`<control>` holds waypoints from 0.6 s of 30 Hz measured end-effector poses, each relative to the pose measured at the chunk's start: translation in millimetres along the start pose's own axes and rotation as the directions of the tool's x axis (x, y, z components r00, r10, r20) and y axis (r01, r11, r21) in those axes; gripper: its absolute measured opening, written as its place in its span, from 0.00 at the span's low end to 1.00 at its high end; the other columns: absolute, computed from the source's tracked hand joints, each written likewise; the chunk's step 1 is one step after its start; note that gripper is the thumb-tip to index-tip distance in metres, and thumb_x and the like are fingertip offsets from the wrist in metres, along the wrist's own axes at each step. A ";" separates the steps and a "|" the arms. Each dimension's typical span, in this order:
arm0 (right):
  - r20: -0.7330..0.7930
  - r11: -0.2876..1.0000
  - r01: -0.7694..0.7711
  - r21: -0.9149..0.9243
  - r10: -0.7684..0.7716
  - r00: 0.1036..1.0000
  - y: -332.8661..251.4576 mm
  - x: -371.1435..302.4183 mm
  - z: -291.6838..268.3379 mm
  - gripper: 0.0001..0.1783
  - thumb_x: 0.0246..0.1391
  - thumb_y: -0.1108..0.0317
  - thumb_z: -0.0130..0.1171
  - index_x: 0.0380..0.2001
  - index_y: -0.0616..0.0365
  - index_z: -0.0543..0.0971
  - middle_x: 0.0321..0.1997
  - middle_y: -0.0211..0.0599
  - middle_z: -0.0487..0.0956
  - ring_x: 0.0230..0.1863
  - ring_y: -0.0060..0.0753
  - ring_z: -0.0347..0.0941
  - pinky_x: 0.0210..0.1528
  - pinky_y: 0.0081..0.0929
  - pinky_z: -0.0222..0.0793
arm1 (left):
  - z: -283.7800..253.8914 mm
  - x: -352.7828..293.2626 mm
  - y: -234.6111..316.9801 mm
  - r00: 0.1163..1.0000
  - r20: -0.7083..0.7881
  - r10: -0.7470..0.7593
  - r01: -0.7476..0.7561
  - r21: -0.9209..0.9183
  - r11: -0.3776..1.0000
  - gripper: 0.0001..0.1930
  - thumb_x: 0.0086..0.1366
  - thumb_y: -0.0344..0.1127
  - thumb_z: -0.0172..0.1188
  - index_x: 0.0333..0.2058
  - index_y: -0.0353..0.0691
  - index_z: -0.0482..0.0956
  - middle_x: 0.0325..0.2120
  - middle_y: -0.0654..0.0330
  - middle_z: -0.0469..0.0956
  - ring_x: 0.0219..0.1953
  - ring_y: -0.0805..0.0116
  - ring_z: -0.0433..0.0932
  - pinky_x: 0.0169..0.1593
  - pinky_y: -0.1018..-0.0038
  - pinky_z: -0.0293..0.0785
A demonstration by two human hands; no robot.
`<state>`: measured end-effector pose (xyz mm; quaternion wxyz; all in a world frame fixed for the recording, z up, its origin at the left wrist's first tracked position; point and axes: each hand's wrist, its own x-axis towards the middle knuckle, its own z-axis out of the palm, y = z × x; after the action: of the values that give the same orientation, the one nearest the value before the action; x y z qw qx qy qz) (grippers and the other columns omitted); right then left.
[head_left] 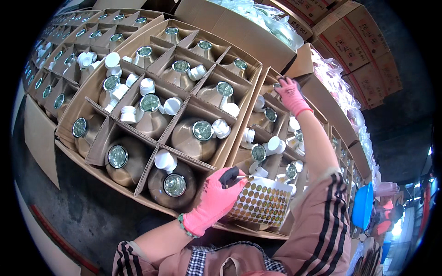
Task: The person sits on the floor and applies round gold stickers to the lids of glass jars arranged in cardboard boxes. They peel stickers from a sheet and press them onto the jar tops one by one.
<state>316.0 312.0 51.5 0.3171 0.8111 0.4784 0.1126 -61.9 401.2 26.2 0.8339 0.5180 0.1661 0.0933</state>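
Note:
My left hand, in a pink glove with a dark thumb, is closed on the near-left edge of a sticker sheet with rows of gold oval stickers. The sheet lies over the near end of the right carton. Farther off in that carton, my gloved right hand has its fingers apart at the mouth of a glass flask liner; its fingertips are partly hidden. More bronze-toned flask liners stand upright in the divided left carton, with white plastic caps lying among them.
Additional divided cartons of flask liners continue at the far left. Clear plastic wrap lies along the right behind raised carton flaps. Printed cartons are stacked at the back right. A blue basin is at the right. Dark floor shows lower left.

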 end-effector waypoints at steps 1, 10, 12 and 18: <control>-0.173 0.989 -0.115 0.092 0.130 0.976 -4.6 -16.9 -9.5 0.14 0.40 0.68 0.55 0.35 0.50 0.77 0.52 0.40 0.66 0.57 0.48 0.56 0.54 0.42 0.54 | -0.5 -0.1 0.0 1.000 -0.010 0.006 -0.006 -0.015 1.000 0.07 0.52 0.26 0.59 0.31 0.33 0.75 0.25 0.66 0.74 0.28 0.83 0.69 0.32 0.85 0.66; -0.394 0.936 0.082 0.343 0.064 0.917 -95.7 -226.6 -258.5 0.12 0.32 0.68 0.58 0.26 0.56 0.74 0.36 0.38 0.71 0.48 0.43 0.65 0.45 0.42 0.62 | 4.3 4.4 -13.1 0.998 -0.057 0.039 -0.039 0.003 0.999 0.08 0.51 0.27 0.60 0.31 0.34 0.75 0.26 0.68 0.74 0.29 0.82 0.70 0.34 0.84 0.68; -0.339 0.807 0.300 0.509 -0.132 0.931 -127.1 -262.9 -299.8 0.13 0.35 0.70 0.60 0.31 0.57 0.76 0.39 0.39 0.74 0.45 0.49 0.68 0.46 0.47 0.63 | -9.2 1.8 -17.7 0.990 -0.126 0.066 -0.064 0.016 0.998 0.07 0.52 0.28 0.60 0.31 0.34 0.75 0.26 0.68 0.75 0.29 0.82 0.71 0.35 0.83 0.68; -0.528 0.845 -0.529 0.075 0.484 0.698 -202.6 -283.2 -290.7 0.28 0.43 0.57 0.55 0.47 0.52 0.62 0.50 0.39 0.62 0.47 0.44 0.65 0.50 0.46 0.61 | 9.8 6.6 -14.2 0.991 -0.080 0.111 -0.105 0.084 0.991 0.07 0.52 0.28 0.60 0.31 0.36 0.75 0.24 0.69 0.73 0.26 0.83 0.69 0.31 0.85 0.66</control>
<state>-114.5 259.4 184.5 0.1633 0.8341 0.2997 0.4333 -52.3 388.8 16.3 0.7985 0.5548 0.1764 0.1533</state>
